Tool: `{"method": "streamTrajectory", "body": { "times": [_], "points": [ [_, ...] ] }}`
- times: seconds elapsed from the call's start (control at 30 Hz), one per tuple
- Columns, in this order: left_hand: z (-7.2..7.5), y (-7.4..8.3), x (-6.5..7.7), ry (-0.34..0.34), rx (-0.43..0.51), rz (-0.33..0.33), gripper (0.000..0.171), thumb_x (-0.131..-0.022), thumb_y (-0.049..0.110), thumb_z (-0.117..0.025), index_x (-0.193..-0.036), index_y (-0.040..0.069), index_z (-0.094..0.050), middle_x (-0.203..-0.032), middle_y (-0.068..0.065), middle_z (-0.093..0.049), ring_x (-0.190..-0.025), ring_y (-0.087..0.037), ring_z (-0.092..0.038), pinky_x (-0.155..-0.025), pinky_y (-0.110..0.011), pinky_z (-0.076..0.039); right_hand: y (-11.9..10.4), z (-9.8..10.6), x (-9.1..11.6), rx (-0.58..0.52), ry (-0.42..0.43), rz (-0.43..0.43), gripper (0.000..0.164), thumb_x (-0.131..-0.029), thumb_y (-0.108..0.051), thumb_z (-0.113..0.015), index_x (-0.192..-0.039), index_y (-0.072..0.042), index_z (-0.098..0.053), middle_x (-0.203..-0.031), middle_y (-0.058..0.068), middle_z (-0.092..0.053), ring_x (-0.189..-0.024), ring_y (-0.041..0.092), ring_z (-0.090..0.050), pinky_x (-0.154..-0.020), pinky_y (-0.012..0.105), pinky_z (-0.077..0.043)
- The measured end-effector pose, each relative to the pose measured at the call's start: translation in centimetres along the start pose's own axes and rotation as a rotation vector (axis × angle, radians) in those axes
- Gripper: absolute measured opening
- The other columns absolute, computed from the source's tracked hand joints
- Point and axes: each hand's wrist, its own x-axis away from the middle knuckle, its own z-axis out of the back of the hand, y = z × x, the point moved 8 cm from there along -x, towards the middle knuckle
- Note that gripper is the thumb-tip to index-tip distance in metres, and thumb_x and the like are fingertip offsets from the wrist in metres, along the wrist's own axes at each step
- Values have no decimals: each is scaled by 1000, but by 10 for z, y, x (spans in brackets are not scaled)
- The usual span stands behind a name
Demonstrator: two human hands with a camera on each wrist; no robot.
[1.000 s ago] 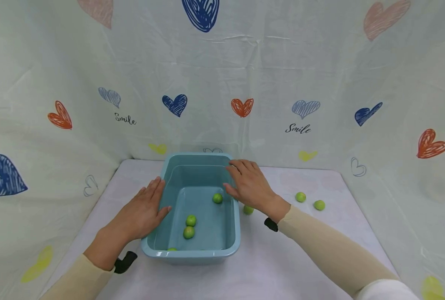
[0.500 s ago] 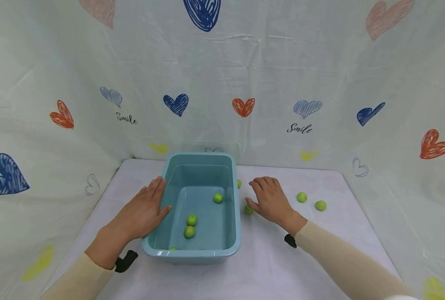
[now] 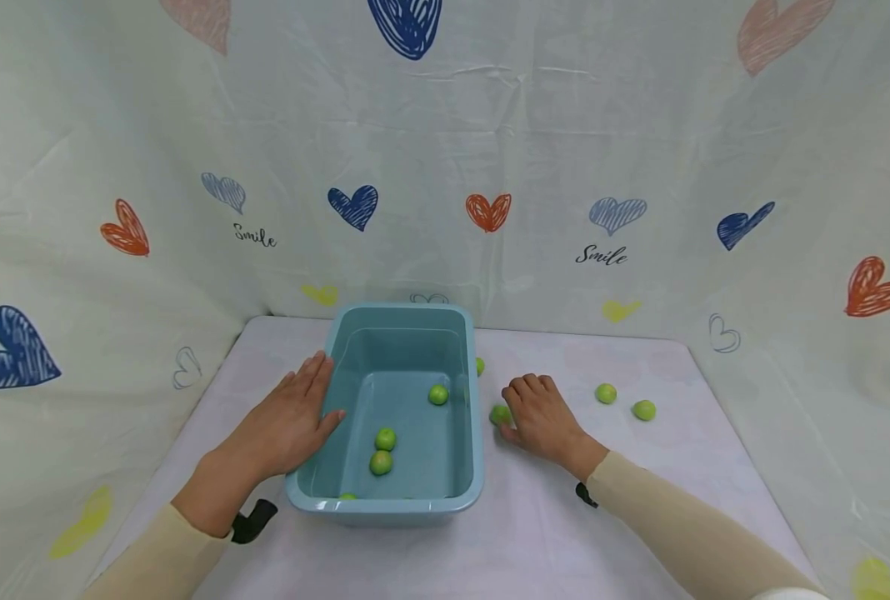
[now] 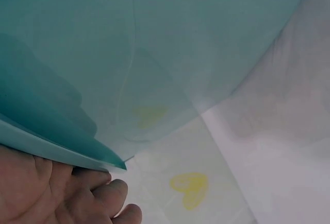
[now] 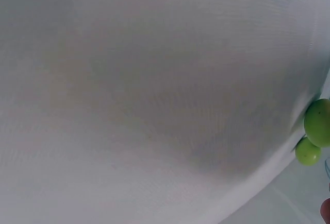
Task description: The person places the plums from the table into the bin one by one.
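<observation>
A light-blue plastic basin (image 3: 385, 506) stands on the table, several small round green fruits like limes inside it, including one fruit (image 3: 438, 394). My left hand (image 3: 283, 425) rests along its left rim, fingers extended and thumb reaching over the inside. The left wrist view shows those fingers (image 4: 111, 195) just under the rim. To the right of the basin, my right hand (image 3: 542, 421) is low over the table, thumb and fingertips spread beside a green fruit (image 3: 500, 415). In the right wrist view this fruit (image 5: 319, 123) sits at the right edge, near a fingertip.
Two more green fruits, one fruit (image 3: 606, 393) and another (image 3: 644, 410), lie farther right on the pale tablecloth (image 3: 565, 533). Another fruit (image 3: 479, 366) is partly hidden behind the basin's right wall. A white curtain (image 3: 445, 133) printed with hearts surrounds the table.
My right hand has left the basin's right rim, moved right and lowered beside the nearest fruit outside. The fruit behind the right wall has come into view. My left hand stays put.
</observation>
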Motion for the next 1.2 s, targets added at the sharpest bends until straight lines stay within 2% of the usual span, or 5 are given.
{"method": "streamTrajectory", "body": {
  "times": [0.27,0.63,0.83,1.2],
  "points": [
    [0,0,-1,0,-4,4,78,-107,32,-60,-161,-13,-26,-169,-32,-25,-156,-50,-28,-125,-65,-29,-4,-8,1,11,-11,34,44,-86,-43,-82,-105,-8,-63,-101,7,-62,-98,27,-55,-88,43,-49],
    [1,1,-1,-1,-28,-1,78,-107,33,-60,-160,-13,-27,-168,-33,-26,-156,-51,-27,-125,-65,-29,-6,-14,-1,24,-40,30,40,-88,-42,-83,-101,-9,-63,-94,5,-60,-95,26,-53,-84,39,-46],
    [1,1,-1,2,-55,-12,78,-106,34,-60,-160,-13,-28,-168,-33,-27,-156,-51,-27,-125,-65,-29,-6,-16,-1,30,-31,20,40,-87,-42,-83,-99,-9,-63,-93,4,-60,-94,25,-53,-83,39,-46],
    [2,2,-1,-10,-40,-1,78,-107,33,-60,-160,-14,-27,-168,-33,-26,-156,-51,-27,-125,-65,-28,-1,-16,3,16,-11,-11,37,-85,-36,-84,-96,-7,-64,-92,6,-61,-92,26,-54,-80,39,-47]
  ]
}}
